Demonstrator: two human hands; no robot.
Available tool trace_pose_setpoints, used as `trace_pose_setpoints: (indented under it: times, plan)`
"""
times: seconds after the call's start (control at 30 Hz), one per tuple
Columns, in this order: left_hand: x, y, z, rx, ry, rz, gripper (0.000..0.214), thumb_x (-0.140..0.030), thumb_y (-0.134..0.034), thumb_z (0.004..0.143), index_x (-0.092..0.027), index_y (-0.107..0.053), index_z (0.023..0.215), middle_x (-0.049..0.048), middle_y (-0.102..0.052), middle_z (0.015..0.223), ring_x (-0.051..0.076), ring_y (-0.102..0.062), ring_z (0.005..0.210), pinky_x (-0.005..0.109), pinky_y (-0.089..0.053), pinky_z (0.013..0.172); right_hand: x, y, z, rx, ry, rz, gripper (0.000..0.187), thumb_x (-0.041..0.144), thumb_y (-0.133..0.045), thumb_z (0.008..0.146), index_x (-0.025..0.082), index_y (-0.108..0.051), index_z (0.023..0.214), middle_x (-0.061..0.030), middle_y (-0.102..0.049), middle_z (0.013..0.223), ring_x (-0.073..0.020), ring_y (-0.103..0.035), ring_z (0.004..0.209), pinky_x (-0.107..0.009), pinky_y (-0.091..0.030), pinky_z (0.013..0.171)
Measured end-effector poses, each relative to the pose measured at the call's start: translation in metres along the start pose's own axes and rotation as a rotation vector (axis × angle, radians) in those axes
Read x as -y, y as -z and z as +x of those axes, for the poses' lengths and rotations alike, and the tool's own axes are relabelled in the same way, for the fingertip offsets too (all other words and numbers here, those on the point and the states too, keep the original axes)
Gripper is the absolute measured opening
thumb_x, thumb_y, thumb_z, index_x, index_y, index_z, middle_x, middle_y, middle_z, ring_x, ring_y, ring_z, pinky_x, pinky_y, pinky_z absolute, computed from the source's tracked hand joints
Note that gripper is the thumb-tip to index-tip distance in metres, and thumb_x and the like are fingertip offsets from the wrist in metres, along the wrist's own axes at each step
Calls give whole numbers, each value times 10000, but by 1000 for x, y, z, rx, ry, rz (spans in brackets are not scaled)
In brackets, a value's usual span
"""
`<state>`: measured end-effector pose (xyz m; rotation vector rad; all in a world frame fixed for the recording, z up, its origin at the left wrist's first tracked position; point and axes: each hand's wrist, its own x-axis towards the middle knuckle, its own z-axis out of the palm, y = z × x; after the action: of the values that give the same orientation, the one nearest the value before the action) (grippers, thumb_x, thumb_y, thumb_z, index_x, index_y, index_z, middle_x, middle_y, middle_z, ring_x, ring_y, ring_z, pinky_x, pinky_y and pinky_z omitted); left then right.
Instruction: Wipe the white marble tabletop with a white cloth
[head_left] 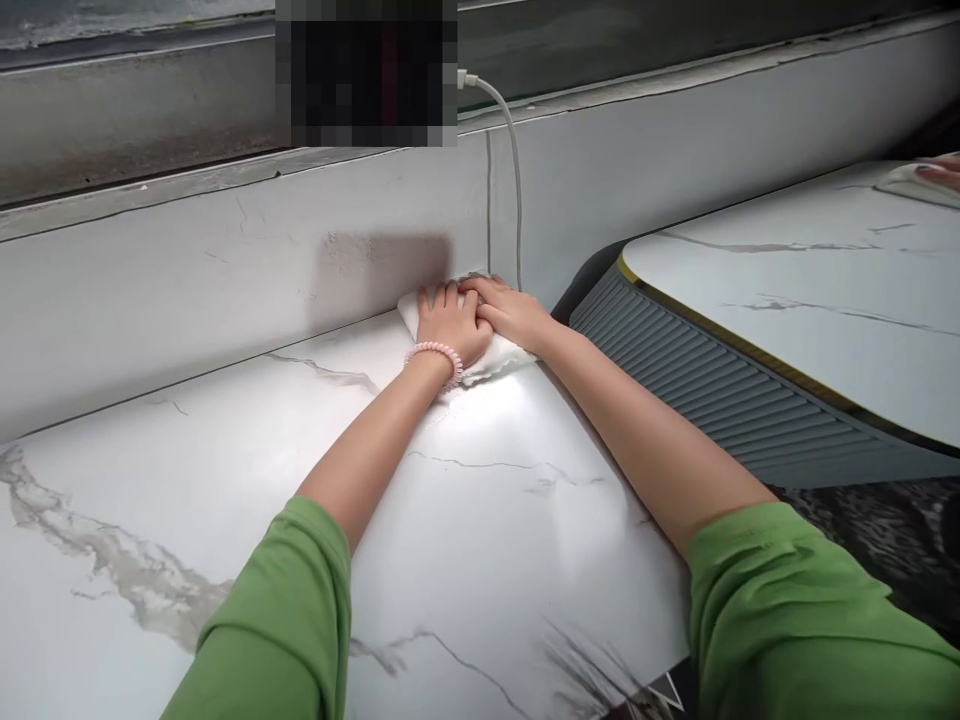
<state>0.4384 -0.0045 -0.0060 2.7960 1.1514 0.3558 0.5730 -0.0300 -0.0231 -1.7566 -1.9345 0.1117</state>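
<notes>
A white cloth (506, 357) lies bunched on the marble-patterned tabletop (480, 520), at its far edge by the wall. My left hand (454, 326) presses down on the cloth with its fingers spread flat; a pink coiled band (435, 350) circles that wrist. Beside it, my right hand (513, 312) rests on the cloth too, fingers stretched out toward the left and touching or overlapping the left hand's fingers. Part of the cloth is hidden beneath both hands.
A pale wall panel (187, 290) borders the table's far side. A white cable (516, 170) hangs down near the corner. To the right stands a second marble-look table (787, 270) with a ribbed grey side. Another person's hand (941, 172) rests on a cloth there.
</notes>
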Motion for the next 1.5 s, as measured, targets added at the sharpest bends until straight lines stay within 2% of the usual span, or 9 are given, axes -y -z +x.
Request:
trace_pose_setpoints:
  times: [0.2,0.37,0.6,0.7,0.8,0.97,1.1,1.3,1.5]
  plan:
    - [-13,5,-35,30,6,30,556,-298,-319,932,-71,-372,1437,161,-328,1525,286,-246,1424,509,-81,1185,20,5,-27,59,8,1,400,217,-356,840,246,-517,1205,-37,-546,1364,-269,-480,1288,-550,-270,1148]
    - [-39,11,-99,7,-74,42,565,-322,-347,932,-53,-380,1427,200,-323,1519,323,-257,1418,549,-111,1166,50,15,-95,32,75,21,406,259,-374,832,210,-507,1213,-92,-502,1413,-279,-401,1355,-545,-312,1127]
    - [-58,31,-211,8,-268,10,552,-336,-382,928,-36,-421,1390,228,-351,1496,351,-279,1406,565,-146,1156,132,21,-207,1,30,-55,419,247,-317,909,177,-449,1300,-122,-485,1427,-254,-361,1388,-539,-268,1160]
    - [-52,41,-246,43,-314,-5,567,-346,-393,924,-38,-410,1400,224,-348,1499,347,-277,1410,558,-156,1159,168,13,-232,-21,-4,-105,451,230,-298,915,162,-416,1344,-125,-447,1459,-245,-328,1407,-528,-262,1170]
    - [-44,47,-262,57,-314,-15,566,-342,-394,923,-44,-407,1405,221,-340,1503,341,-273,1413,553,-155,1162,187,6,-237,-16,-17,-125,475,225,-302,906,159,-405,1365,-119,-441,1466,-245,-319,1412,-518,-262,1174]
    - [-37,45,-258,33,-282,-17,538,-321,-392,919,-51,-434,1382,209,-374,1489,323,-289,1409,537,-164,1167,188,2,-224,-34,-28,-103,484,196,-296,882,182,-419,1350,-102,-480,1432,-240,-367,1384,-524,-269,1166]
    - [-24,40,-235,15,-241,-17,519,-289,-377,919,-60,-435,1382,195,-377,1492,311,-297,1405,532,-151,1171,177,-3,-196,-29,-21,-79,461,205,-306,860,178,-470,1290,-106,-518,1388,-260,-400,1356,-536,-280,1149]
    - [27,38,-163,89,-159,-4,530,-288,-366,929,-90,-394,1420,154,-342,1522,270,-272,1420,490,-117,1190,151,-26,-108,-50,-2,-56,435,206,-303,844,164,-517,1220,-131,-555,1330,-272,-430,1314,-509,-310,1112]
    - [73,37,-101,31,-39,-5,490,-258,-326,932,-115,-443,1387,115,-404,1489,238,-324,1387,456,-127,1193,126,-47,-22,-42,48,-23,423,188,-303,818,159,-528,1175,-136,-596,1249,-271,-518,1178,-489,-346,1068]
